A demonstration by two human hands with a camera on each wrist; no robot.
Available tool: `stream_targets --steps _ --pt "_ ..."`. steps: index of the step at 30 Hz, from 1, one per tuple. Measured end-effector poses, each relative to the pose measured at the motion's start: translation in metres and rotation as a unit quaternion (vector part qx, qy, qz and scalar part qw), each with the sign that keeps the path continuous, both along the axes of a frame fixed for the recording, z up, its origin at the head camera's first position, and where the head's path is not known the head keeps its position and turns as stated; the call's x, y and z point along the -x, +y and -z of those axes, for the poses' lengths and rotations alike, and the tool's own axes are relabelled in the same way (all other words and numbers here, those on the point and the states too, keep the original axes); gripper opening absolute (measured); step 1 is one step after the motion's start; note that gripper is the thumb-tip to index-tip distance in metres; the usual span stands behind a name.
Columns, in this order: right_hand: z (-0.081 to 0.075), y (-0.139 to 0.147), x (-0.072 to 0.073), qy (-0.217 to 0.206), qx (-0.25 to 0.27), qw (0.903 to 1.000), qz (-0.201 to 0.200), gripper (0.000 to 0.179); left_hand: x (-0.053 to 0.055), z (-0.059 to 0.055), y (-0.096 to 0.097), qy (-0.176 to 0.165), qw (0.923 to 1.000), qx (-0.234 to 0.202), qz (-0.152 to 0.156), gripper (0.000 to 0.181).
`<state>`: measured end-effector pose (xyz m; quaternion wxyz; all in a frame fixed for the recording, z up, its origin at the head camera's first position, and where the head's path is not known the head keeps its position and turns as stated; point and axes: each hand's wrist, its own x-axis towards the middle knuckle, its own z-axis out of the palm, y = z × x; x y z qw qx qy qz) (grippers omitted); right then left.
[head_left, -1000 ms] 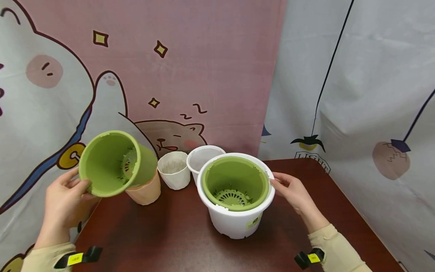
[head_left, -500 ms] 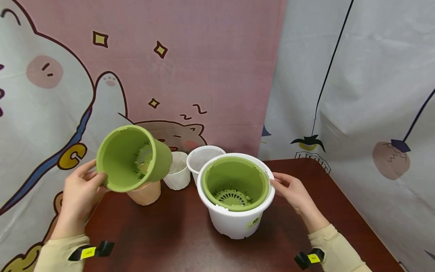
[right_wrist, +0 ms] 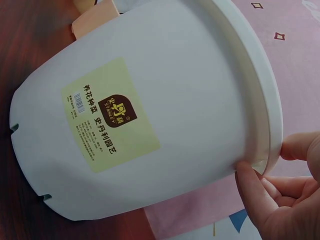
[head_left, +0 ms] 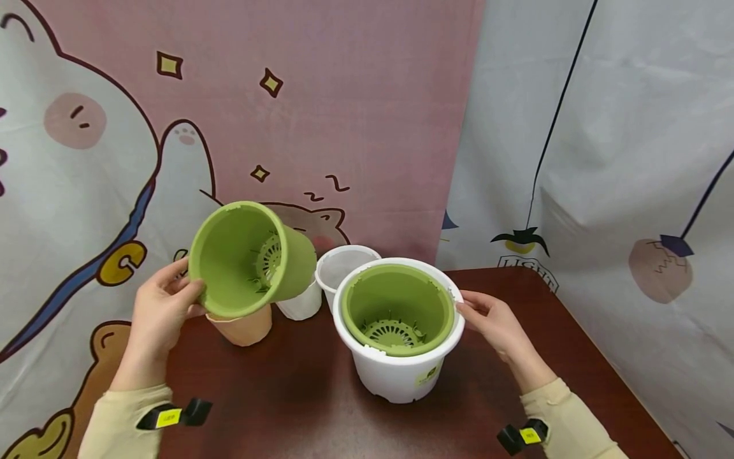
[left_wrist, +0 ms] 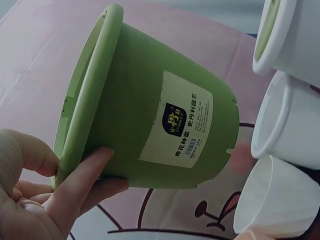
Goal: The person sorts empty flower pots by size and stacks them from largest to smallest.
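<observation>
My left hand [head_left: 163, 312] pinches the rim of a green plastic flowerpot [head_left: 298, 264], thumb inside and fingers against the outer wall. The pot is tilted on its side above the table, its mouth toward me and its slotted bottom showing within. A paper label [left_wrist: 180, 120] is stuck on its side in the left wrist view. At the right, my right hand [head_left: 493, 322] grips the rim of a large white flowerpot [head_left: 395, 379], which stands upright on the table. Nested inside that white pot is another green flowerpot [head_left: 395, 293]. The white pot's label [right_wrist: 110, 115] faces the right wrist camera.
Behind the held pot stand an orange-beige pot [head_left: 243, 328] and a small cream pot [head_left: 302, 305], both partly covered by it. A smaller white pot [head_left: 338, 268] is behind the large one. The dark red table [head_left: 275, 408] meets printed curtains [head_left: 367, 127] at its back.
My left hand has carried the tilted green flowerpot to the right and slightly upward, toward the white pot. My right hand and the large white pot have stayed in place.
</observation>
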<state>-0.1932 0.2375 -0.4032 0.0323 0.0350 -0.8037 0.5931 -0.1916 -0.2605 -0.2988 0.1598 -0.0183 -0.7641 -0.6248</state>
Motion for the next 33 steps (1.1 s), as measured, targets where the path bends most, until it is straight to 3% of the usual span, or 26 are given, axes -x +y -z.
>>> stream_targets --steps 11,33 --pt "-0.002 0.000 0.000 -0.004 0.000 1.0000 -0.002 0.052 0.006 -0.006 0.028 0.008 0.9998 0.005 0.020 0.053" --pt "-0.001 0.001 0.000 -0.001 0.006 1.0000 -0.001 0.052 0.018 -0.016 0.081 0.022 0.9948 -0.026 0.096 0.051"
